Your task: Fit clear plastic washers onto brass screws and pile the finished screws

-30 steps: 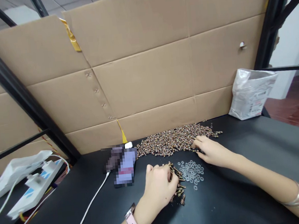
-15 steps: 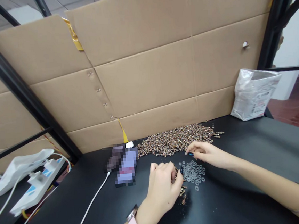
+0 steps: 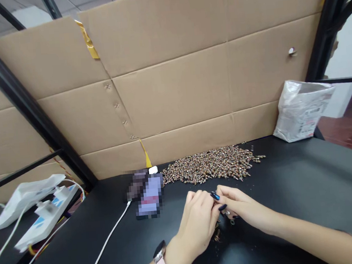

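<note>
My left hand (image 3: 196,218) is closed in a pinch, with a bit of brassy screw (image 3: 215,203) showing at its fingertips. Against it, my right hand (image 3: 242,205) has thumb and fingers pressed together; whatever they hold is too small and covered to make out. Several loose screws (image 3: 217,234) lie on the black table just below the left hand. A clear washer (image 3: 232,222) shows under the right fingers, which hide the other washers. Behind both hands spreads a big heap of brassy screws (image 3: 208,165).
Two blurred-out flat objects, one purple (image 3: 150,196), lie left of the hands by a small white case (image 3: 153,170). A white cable (image 3: 107,240) runs to the front edge. A power strip (image 3: 46,219) is far left, a plastic bag (image 3: 303,110) back right. Cardboard (image 3: 172,91) walls the back.
My right hand has come down and left from the front of the screw heap to meet the left fingertips, covering most of the washers. The left hand has barely moved.
</note>
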`<control>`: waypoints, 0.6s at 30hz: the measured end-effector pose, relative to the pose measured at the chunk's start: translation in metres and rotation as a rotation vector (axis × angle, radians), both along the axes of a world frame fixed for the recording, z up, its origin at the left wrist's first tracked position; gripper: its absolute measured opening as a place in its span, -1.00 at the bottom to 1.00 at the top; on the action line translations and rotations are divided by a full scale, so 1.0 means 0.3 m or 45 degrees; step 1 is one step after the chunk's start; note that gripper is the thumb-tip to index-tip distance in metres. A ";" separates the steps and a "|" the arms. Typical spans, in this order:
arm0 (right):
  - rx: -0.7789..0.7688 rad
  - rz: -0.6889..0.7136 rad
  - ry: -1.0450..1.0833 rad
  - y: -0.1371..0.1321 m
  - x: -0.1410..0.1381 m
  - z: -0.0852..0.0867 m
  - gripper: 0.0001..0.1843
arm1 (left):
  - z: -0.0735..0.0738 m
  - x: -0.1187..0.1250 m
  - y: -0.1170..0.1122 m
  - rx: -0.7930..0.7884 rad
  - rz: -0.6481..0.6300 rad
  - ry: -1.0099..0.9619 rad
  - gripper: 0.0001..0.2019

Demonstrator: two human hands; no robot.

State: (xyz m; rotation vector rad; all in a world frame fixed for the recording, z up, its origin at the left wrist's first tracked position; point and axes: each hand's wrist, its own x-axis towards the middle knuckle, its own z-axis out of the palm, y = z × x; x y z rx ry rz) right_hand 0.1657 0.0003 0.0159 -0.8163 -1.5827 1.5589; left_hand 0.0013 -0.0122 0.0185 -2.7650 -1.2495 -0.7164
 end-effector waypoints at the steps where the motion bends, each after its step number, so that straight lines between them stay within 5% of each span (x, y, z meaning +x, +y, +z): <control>1: 0.004 -0.009 -0.011 -0.002 -0.001 -0.004 -0.56 | 0.001 0.000 -0.001 0.003 -0.012 0.001 -0.77; 11: -0.310 -0.038 0.181 -0.029 -0.033 -0.024 -0.57 | -0.008 0.011 -0.005 -0.017 0.050 -0.069 -0.71; 18: -0.332 0.041 0.308 -0.029 -0.028 -0.027 -0.58 | 0.002 0.015 -0.017 -0.110 0.087 -0.215 -0.73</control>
